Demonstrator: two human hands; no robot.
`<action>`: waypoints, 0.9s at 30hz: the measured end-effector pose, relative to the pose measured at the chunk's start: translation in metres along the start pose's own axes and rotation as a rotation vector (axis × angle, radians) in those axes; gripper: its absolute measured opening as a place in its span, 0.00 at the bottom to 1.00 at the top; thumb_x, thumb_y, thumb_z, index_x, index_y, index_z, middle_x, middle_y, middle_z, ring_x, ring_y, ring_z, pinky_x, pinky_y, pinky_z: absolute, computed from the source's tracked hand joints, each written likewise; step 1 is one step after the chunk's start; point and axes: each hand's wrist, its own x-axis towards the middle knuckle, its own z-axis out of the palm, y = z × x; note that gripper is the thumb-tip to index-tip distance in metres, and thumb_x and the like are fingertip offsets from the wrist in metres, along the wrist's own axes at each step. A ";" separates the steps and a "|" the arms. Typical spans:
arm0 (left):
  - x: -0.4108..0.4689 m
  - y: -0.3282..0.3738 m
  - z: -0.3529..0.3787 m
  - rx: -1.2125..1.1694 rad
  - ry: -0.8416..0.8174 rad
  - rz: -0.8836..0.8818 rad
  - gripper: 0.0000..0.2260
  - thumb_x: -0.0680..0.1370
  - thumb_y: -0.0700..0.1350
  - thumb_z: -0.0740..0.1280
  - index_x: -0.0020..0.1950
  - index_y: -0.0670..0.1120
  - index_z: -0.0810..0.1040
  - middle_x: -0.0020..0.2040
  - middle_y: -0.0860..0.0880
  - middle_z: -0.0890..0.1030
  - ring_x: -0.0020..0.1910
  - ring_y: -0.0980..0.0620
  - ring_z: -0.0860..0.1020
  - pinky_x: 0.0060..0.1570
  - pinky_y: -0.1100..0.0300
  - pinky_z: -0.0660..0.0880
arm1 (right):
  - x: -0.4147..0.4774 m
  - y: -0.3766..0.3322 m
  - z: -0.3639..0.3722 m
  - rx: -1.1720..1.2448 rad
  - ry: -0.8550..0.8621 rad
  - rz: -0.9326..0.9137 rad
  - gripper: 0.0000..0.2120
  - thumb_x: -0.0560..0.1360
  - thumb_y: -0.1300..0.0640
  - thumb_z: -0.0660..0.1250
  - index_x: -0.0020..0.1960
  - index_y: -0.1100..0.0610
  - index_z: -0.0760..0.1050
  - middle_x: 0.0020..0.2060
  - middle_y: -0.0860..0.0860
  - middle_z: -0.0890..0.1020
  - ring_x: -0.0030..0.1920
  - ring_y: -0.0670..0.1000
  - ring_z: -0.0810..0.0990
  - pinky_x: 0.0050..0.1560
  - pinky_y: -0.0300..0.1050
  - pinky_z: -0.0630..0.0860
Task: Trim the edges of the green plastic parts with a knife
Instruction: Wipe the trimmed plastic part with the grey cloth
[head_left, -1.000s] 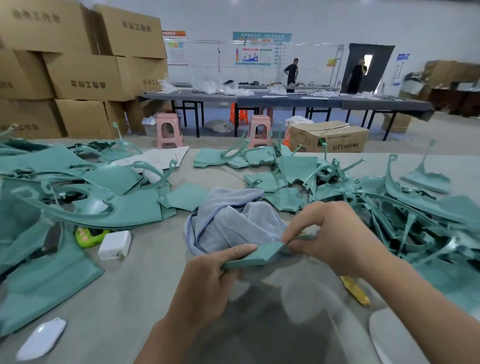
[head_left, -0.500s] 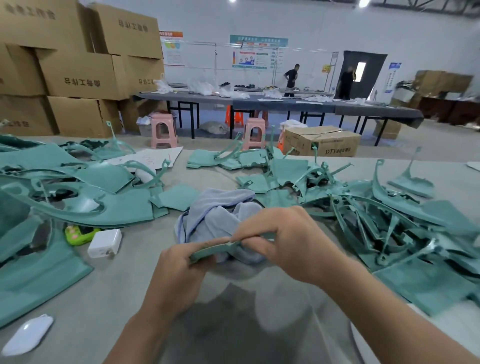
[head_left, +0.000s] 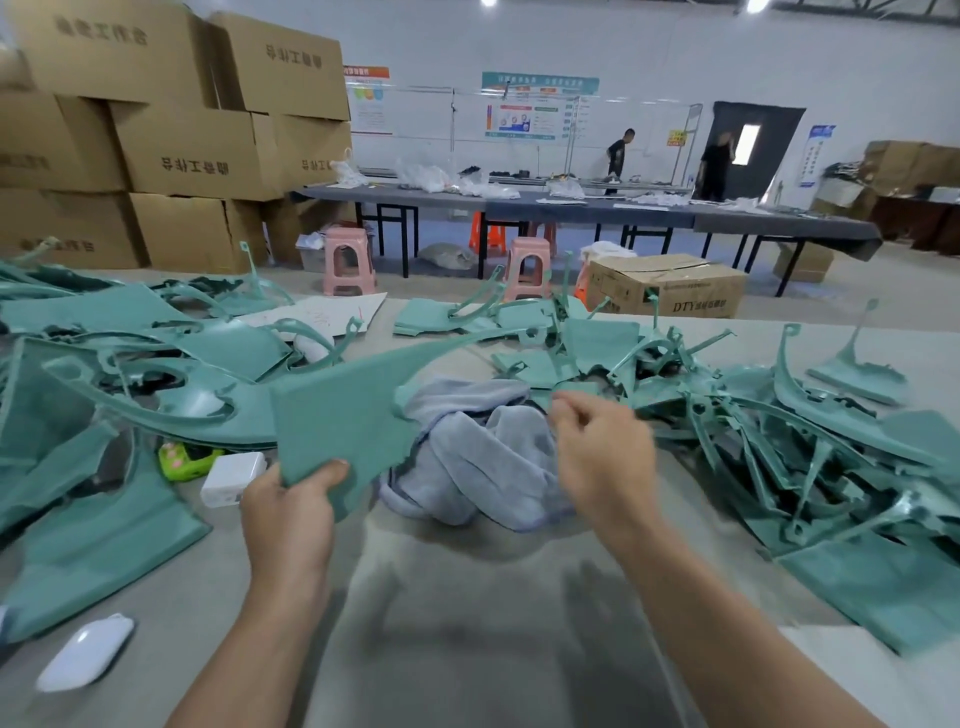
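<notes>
Now left hand (head_left: 291, 512) gripping green plastic part (head_left: 353, 415) at its lower corner, thumb on the near face, fingers curled behind, clamped on it; part lifted off the table (head_left: 467, 597), flat face tilted toward camera, long thin tip reaching up and right; right hand (head_left: 597, 457) raised just right of the part, apart from it, motion-blurred; fingertips (head_left: 563, 410) drawn together as in a pinch, cannot tell if anything sits between them; no knife made out in either hand; grey cloth (head_left: 478, 457) bunched on table between and behind the hands; pile of green offcuts and frames (head_left: 779, 426) heaped at right, touching and overlapping; larger green panels (head_left: 130, 405) stacked at left; white charger block (head_left: 231, 478) near left hand, just beside a lime-green small item (head_left: 179, 460) partly under a panel; white oval object (head_left: 83, 652) at near-left table edge; white sheet (head_left: 322, 312) further back on table; beyond table, pink stools (head_left: 348, 260), cardboard boxes (head_left: 171, 145) stacked at left, one box (head_left: 670, 286) on floor, long dark tables (head_left: 571, 208), two people standing far back near a doorway.
</notes>
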 end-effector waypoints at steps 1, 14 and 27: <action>0.000 0.000 0.000 -0.015 0.008 0.013 0.12 0.68 0.40 0.74 0.40 0.59 0.86 0.39 0.58 0.86 0.36 0.60 0.82 0.41 0.58 0.77 | -0.006 -0.003 0.013 -0.080 -0.134 -0.050 0.18 0.77 0.47 0.65 0.64 0.49 0.79 0.53 0.48 0.85 0.54 0.57 0.80 0.56 0.48 0.75; 0.001 -0.002 0.004 0.128 0.092 0.163 0.08 0.74 0.43 0.73 0.38 0.54 0.83 0.34 0.58 0.83 0.35 0.57 0.82 0.36 0.57 0.75 | -0.004 -0.041 -0.022 0.595 0.063 0.008 0.07 0.73 0.49 0.71 0.43 0.53 0.80 0.35 0.52 0.83 0.36 0.50 0.81 0.36 0.53 0.78; -0.028 -0.017 0.002 0.547 -0.432 0.468 0.05 0.70 0.51 0.68 0.38 0.54 0.83 0.32 0.53 0.81 0.32 0.59 0.77 0.31 0.56 0.77 | -0.043 -0.047 0.011 0.329 -0.360 -0.473 0.11 0.78 0.41 0.59 0.40 0.38 0.77 0.39 0.41 0.79 0.49 0.50 0.77 0.56 0.51 0.72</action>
